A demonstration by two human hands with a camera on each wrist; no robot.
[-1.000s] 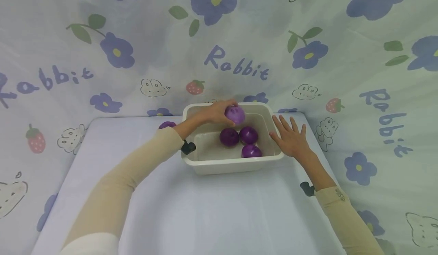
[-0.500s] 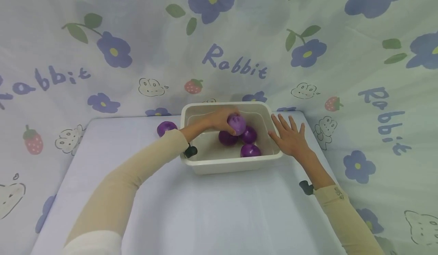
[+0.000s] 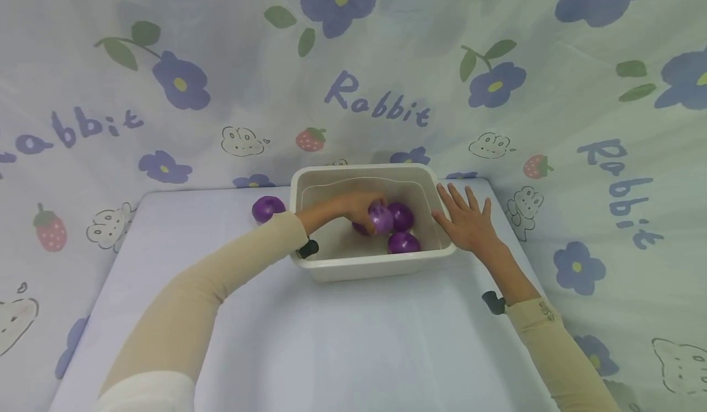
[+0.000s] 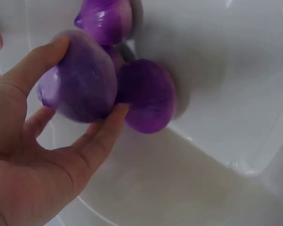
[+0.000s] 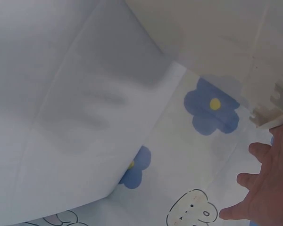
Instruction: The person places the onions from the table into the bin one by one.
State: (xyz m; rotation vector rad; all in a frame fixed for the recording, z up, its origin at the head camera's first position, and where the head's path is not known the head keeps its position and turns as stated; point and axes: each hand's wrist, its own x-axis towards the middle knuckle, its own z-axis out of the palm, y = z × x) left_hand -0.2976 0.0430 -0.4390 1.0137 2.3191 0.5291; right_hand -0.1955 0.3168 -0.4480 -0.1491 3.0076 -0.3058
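Note:
My left hand [image 3: 353, 208] reaches down into a white plastic bin [image 3: 375, 261] and grips a pale purple onion [image 3: 382, 220]. In the left wrist view, thumb and fingers curl round this onion [image 4: 82, 84], just above a darker purple onion [image 4: 151, 94]. Two more onions, one behind [image 3: 401, 216] and one in front [image 3: 404, 242], lie at the right side of the bin's floor. The darker onion under my left hand is partly hidden. With fingers spread, my right hand [image 3: 468, 223] touches the bin's right rim; the right wrist view shows the hand [image 5: 269, 183] at the edge.
Left of the bin, another purple onion [image 3: 267, 208] sits on the white tabletop [image 3: 353, 338]. A flower-patterned cloth [image 3: 248, 74] hangs close behind the table and along its right side.
My left hand has lowered the held onion deeper into the bin, toward the other onions. The right hand has stayed at the rim.

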